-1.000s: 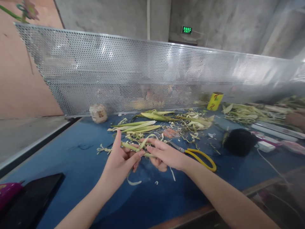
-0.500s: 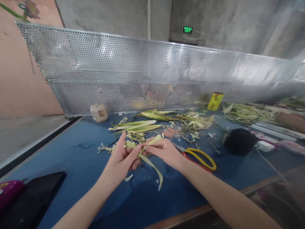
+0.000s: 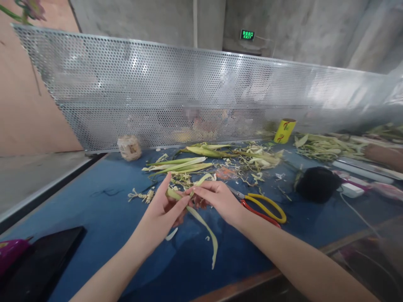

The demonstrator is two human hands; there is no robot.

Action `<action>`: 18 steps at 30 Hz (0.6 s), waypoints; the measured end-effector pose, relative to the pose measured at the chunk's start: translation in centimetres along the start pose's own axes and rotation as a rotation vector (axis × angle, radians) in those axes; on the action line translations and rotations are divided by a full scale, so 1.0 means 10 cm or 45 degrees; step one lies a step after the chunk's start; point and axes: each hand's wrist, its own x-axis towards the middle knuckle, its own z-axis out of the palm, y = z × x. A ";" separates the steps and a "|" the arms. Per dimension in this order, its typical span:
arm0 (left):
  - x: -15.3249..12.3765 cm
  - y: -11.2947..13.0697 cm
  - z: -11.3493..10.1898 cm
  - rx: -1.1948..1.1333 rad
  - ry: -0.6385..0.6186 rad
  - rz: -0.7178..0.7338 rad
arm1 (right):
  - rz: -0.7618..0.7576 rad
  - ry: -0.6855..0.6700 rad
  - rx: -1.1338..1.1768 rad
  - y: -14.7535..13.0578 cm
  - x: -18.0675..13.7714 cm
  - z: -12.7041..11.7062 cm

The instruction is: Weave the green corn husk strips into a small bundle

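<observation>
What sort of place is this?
Probably a craft workshop: the left hand and right hand hold a pale green leafy strip, scissors lie on the blue table, and an exit sign glows beyond.

The leaf strip (image 3: 215, 244) in the middle looks fibrous and matt. To its right, the scissors (image 3: 249, 196) pair bare metal blades with smooth, plastic-looking handles. The worktop (image 3: 233, 264) is smooth with a dull sheen. The far screen (image 3: 151, 88) is perforated metal, shiny in patches, before a rough, matt concrete wall (image 3: 151, 21). The black ball (image 3: 317, 184) looks soft, matt.
</observation>
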 end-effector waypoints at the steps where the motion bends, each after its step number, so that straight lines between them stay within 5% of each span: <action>1: 0.00 0.00 0.00 0.015 0.002 0.022 | 0.018 -0.016 -0.005 0.00 0.00 -0.01; 7: 0.01 -0.02 -0.06 0.200 0.032 0.073 | 0.085 -0.352 -0.150 -0.01 -0.03 -0.04; 18: 0.02 0.01 -0.06 0.167 0.078 0.100 | 0.142 -0.500 -0.333 -0.12 -0.08 -0.12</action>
